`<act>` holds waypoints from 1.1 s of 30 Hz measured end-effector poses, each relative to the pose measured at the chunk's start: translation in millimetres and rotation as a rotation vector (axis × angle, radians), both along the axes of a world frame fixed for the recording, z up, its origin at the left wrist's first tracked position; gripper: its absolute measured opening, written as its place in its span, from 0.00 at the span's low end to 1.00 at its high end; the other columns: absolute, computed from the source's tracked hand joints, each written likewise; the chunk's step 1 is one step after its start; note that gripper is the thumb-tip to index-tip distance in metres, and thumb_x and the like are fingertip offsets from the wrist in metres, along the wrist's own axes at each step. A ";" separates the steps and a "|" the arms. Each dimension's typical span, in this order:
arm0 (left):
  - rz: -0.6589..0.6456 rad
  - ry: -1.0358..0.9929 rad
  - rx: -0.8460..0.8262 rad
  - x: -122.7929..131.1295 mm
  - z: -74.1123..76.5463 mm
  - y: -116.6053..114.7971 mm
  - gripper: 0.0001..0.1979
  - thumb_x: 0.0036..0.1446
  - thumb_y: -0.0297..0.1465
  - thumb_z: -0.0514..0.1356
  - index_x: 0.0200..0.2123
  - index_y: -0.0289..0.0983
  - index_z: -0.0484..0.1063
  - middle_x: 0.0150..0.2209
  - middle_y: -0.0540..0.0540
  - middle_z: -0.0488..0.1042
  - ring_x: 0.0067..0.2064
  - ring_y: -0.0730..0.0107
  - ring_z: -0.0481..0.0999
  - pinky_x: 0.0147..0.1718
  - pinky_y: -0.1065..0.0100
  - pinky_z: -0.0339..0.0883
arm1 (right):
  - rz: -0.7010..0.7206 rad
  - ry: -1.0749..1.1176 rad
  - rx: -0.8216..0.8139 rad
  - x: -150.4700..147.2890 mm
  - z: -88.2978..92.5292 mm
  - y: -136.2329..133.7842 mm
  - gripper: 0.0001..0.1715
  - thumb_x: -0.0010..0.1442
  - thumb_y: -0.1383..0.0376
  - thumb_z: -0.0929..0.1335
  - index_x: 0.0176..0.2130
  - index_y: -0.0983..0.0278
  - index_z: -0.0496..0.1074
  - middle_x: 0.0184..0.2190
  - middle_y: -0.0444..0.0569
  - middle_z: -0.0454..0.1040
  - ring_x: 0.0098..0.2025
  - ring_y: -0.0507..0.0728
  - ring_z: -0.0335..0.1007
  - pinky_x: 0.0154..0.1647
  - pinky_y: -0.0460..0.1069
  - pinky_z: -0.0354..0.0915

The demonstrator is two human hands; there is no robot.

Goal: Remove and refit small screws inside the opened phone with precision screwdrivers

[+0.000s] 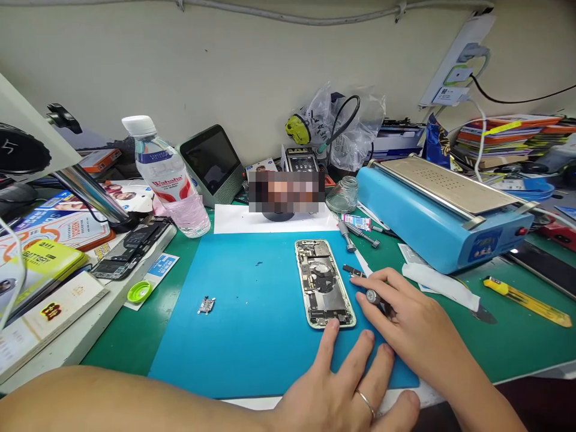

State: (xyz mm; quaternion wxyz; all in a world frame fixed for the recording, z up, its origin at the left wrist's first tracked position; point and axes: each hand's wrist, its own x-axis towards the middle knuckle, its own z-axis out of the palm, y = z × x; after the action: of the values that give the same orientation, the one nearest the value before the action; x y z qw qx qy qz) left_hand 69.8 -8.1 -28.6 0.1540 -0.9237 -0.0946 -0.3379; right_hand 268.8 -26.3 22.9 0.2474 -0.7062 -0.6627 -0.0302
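An opened phone (322,282) lies face down on the blue mat (234,354), its inner parts exposed. My left hand (337,384) rests with fingers spread, the index fingertip at the phone's bottom edge. Right of the phone, my right hand (414,318) is closed around a small screwdriver (373,296), its round end facing up toward the camera; most of its shaft is hidden by the fingers. The right index fingertip is at a small dark phone part (353,271). A small metal component (207,305) lies on the mat's left side.
Several screwdrivers (355,234) lie behind the phone near a glass jar (342,193). A blue heating-plate machine (432,210) and a yellow utility knife (526,300) are at the right. A water bottle (168,180) and another phone housing (132,249) stand left.
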 end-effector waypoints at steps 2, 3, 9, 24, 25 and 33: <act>0.004 0.012 -0.001 -0.6 1.0 -0.2 0.15 0.77 0.42 0.59 0.62 0.55 0.77 0.61 0.51 0.81 0.64 0.59 0.76 0.64 0.49 0.68 | -0.005 -0.005 0.008 -0.6 -0.6 -0.5 0.18 0.73 0.58 0.65 0.47 0.57 0.84 0.42 0.49 0.82 0.30 0.56 0.84 0.25 0.50 0.74; 0.007 0.018 -0.004 -0.9 1.6 -0.3 0.15 0.77 0.42 0.59 0.62 0.56 0.78 0.61 0.52 0.81 0.64 0.59 0.76 0.63 0.49 0.68 | -0.010 -0.008 0.014 -0.7 -0.8 -0.7 0.18 0.73 0.58 0.64 0.46 0.58 0.84 0.42 0.49 0.82 0.30 0.56 0.84 0.26 0.50 0.75; 0.004 0.045 -0.030 -2.5 3.1 -1.1 0.15 0.78 0.41 0.58 0.62 0.56 0.77 0.62 0.51 0.80 0.65 0.57 0.75 0.62 0.47 0.67 | -0.067 -0.032 0.032 -0.6 -1.2 -0.5 0.18 0.71 0.61 0.63 0.42 0.58 0.83 0.49 0.52 0.85 0.31 0.57 0.85 0.27 0.52 0.76; 0.018 0.015 -0.040 -1.6 3.2 -2.0 0.12 0.76 0.44 0.61 0.59 0.59 0.79 0.60 0.57 0.81 0.64 0.60 0.76 0.60 0.50 0.71 | -0.022 -0.091 0.079 -2.6 1.8 0.7 0.21 0.68 0.66 0.62 0.46 0.58 0.84 0.54 0.47 0.88 0.38 0.58 0.90 0.30 0.50 0.80; 0.012 0.011 -0.035 -1.4 2.5 -2.1 0.12 0.76 0.44 0.61 0.59 0.59 0.79 0.60 0.57 0.81 0.64 0.60 0.76 0.60 0.49 0.71 | -0.021 -0.095 0.083 -2.5 1.8 0.2 0.21 0.69 0.66 0.62 0.46 0.59 0.84 0.54 0.47 0.87 0.39 0.58 0.90 0.31 0.51 0.81; 0.000 0.015 -0.045 -1.2 0.9 -1.8 0.13 0.76 0.44 0.62 0.59 0.57 0.79 0.59 0.53 0.82 0.63 0.57 0.77 0.59 0.47 0.71 | -0.043 -0.115 0.084 -3.3 0.8 -2.1 0.21 0.70 0.66 0.62 0.48 0.60 0.84 0.53 0.50 0.87 0.35 0.58 0.89 0.29 0.52 0.81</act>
State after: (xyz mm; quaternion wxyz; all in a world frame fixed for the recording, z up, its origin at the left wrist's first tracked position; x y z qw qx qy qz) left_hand 68.6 -9.9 -27.8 0.1340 -0.9293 -0.1012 -0.3289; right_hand 265.5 -28.4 23.7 0.2377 -0.7062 -0.6588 -0.1036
